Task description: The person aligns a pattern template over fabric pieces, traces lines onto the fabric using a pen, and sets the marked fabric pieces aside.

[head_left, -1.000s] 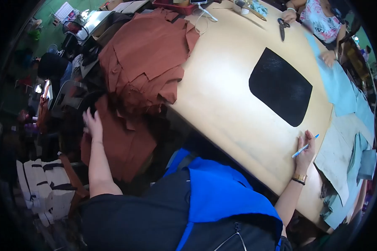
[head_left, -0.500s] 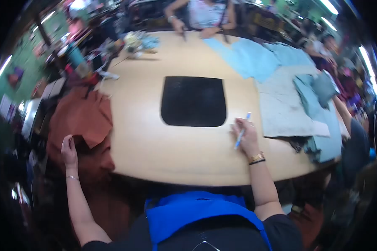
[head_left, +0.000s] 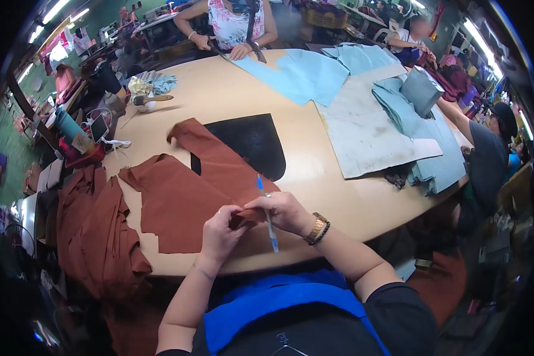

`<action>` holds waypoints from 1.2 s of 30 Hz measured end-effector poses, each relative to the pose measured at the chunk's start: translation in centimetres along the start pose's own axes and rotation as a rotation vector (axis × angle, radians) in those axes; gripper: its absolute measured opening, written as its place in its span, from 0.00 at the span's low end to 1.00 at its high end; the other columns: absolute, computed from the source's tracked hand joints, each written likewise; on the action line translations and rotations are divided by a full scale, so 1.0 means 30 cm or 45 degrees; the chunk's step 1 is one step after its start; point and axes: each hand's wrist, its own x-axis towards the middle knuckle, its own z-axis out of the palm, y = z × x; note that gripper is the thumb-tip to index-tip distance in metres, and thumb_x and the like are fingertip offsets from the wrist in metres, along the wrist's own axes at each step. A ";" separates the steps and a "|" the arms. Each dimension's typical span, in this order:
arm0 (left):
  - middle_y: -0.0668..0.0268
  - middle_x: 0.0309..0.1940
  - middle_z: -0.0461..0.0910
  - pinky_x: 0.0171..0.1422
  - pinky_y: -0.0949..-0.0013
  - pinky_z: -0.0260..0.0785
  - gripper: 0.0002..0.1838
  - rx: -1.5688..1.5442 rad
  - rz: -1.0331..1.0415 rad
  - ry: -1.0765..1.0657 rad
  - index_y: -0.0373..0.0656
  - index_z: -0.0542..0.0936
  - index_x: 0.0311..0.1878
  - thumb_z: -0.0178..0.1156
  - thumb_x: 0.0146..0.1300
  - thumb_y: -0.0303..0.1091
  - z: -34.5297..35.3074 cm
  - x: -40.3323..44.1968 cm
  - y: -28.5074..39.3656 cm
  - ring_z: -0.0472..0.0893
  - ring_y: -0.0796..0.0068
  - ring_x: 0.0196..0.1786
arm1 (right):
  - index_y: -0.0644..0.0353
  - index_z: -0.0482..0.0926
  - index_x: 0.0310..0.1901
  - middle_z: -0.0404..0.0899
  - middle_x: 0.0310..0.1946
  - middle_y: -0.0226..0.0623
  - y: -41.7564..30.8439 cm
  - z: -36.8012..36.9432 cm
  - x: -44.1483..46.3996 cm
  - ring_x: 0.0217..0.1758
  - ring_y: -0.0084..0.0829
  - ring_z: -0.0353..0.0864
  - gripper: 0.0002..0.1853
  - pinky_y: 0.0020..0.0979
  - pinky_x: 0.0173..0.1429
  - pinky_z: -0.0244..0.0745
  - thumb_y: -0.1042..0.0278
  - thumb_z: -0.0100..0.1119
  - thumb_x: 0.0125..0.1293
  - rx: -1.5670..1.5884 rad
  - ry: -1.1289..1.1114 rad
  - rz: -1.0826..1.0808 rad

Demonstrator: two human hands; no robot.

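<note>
Grips the near edge of the brown sheet (head_left: 178,204) in the curled fingers of the left hand (head_left: 219,232). Meets it there with the closed fingers of the right hand (head_left: 283,212), while also holding a pen (head_left: 272,237) slantwise across them, blue end pointing away from the body. Has the sheet spread over the near left part of the table (head_left: 305,199), with one strip lying across part of the black piece (head_left: 258,139). Cannot tell from the notch between the two parts whether to count one sheet or two.

Could drag or twist the black piece by pulling the strip toward the body, because of that overlap. Could also lose sight of the black piece's left and near edges, from having them partly covered. Might streak the brown surface with the pen through a turn of the right wrist; cannot tell which end writes. Could crease the bunched edge by squeezing too hard between both hands. Might snag an edge on the gold band (head_left: 318,229). Could, by sweeping too far left, push into the brown pile (head_left: 98,231) draped over the table's side and send some sliding floorward.
</note>
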 end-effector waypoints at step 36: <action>0.58 0.52 0.83 0.66 0.64 0.69 0.07 0.123 0.849 0.873 0.37 0.79 0.49 0.57 0.69 0.23 -0.542 0.821 0.094 0.81 0.67 0.57 | 0.60 0.82 0.49 0.87 0.44 0.34 0.045 -0.810 0.490 0.41 0.22 0.84 0.10 0.25 0.47 0.77 0.72 0.51 0.73 0.001 0.922 -0.443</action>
